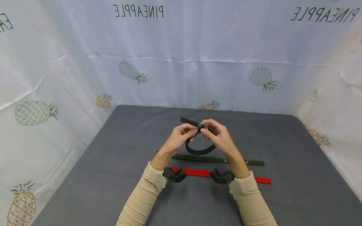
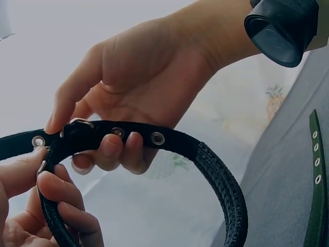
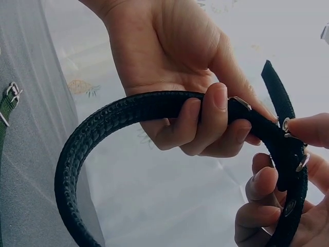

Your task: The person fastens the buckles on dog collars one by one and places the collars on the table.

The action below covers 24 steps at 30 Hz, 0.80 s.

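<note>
A black collar (image 1: 200, 153) with metal eyelets and fittings is held in the air, bent into a loop. My left hand (image 1: 178, 138) pinches it from the left, beside the overlapping ends. From the right, my right hand (image 1: 223, 139) grips the same collar, its fingers curled round the band in the left wrist view. The strap's free tail sticks out beyond the fingers toward the upper left. A metal buckle (image 3: 303, 162) shows between the hands in the right wrist view; fingers partly hide it. Whether its pin sits in an eyelet I cannot tell.
Below the hands, a green collar (image 1: 198, 158) with eyelets and a metal ring lies stretched across the grey table (image 1: 118, 135). Nearer the body lies a red strap (image 1: 195, 172), partly covered by the wrists. A pineapple-print curtain (image 1: 183, 78) surrounds the table's back and sides.
</note>
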Each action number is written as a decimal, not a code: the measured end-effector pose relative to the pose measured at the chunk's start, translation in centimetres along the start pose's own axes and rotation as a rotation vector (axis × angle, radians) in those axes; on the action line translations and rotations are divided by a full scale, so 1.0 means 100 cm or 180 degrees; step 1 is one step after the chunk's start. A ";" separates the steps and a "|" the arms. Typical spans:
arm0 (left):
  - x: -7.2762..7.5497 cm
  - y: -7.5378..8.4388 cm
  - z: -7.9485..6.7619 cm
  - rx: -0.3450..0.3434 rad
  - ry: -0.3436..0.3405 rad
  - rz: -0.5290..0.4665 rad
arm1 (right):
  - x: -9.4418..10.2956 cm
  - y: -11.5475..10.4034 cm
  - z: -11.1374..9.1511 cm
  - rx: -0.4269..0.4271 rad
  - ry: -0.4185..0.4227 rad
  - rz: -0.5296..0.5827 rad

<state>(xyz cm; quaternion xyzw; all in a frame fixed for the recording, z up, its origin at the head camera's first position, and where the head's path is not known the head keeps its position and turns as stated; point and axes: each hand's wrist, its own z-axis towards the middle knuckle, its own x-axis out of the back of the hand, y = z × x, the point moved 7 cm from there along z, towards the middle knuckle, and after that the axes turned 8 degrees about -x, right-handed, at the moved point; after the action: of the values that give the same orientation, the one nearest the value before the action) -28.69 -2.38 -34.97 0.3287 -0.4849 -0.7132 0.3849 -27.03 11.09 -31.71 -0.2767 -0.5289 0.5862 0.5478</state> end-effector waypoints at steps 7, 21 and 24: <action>-0.001 0.000 -0.001 0.0062 0.0009 0.0050 | 0.000 0.001 0.000 -0.0104 0.0007 -0.0054; -0.001 -0.001 0.000 0.0155 0.0012 0.0107 | -0.002 0.002 0.001 -0.0214 -0.0008 -0.0117; -0.001 -0.001 0.000 0.0148 -0.0013 0.0113 | -0.003 0.002 0.001 -0.0227 -0.0029 -0.0089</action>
<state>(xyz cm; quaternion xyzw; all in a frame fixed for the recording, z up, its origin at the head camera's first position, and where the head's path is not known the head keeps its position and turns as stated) -28.66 -2.24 -35.07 0.3274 -0.5079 -0.6955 0.3888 -27.07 10.84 -31.91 -0.2859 -0.5558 0.5605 0.5433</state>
